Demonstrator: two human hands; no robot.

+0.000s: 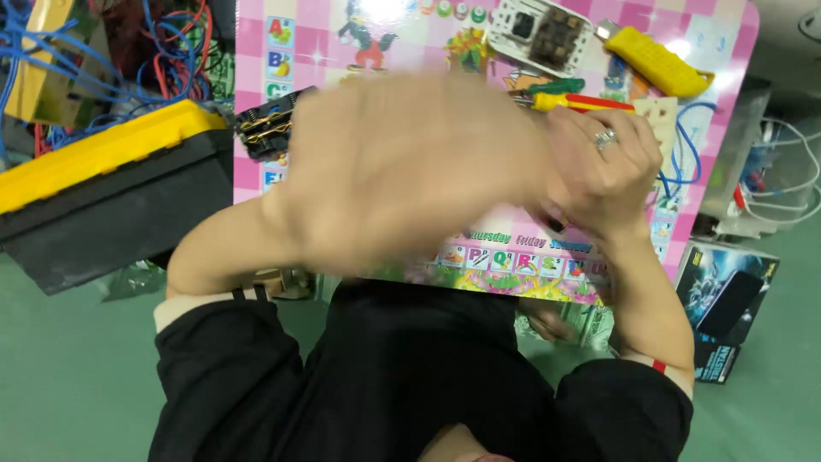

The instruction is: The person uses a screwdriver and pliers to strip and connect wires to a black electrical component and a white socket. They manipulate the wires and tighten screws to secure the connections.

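Green flooring surrounds a pink patterned table (710, 34) laid out as a work surface.

Head view: the left hand (410, 175) sweeps across centre frame, blurred, fingers together and flat, holding nothing visible. At 3 o'clock from it, the right hand (603, 167), ringed, curls downward onto the table; whether it grips anything I cannot tell. A yellow-handled screwdriver (581, 103) lies just beyond, at 12 o'clock, presumably kept within reach. A black terminal part (269, 128) sits at 9 o'clock, beside a yellow-lidded toolbox (103, 154).
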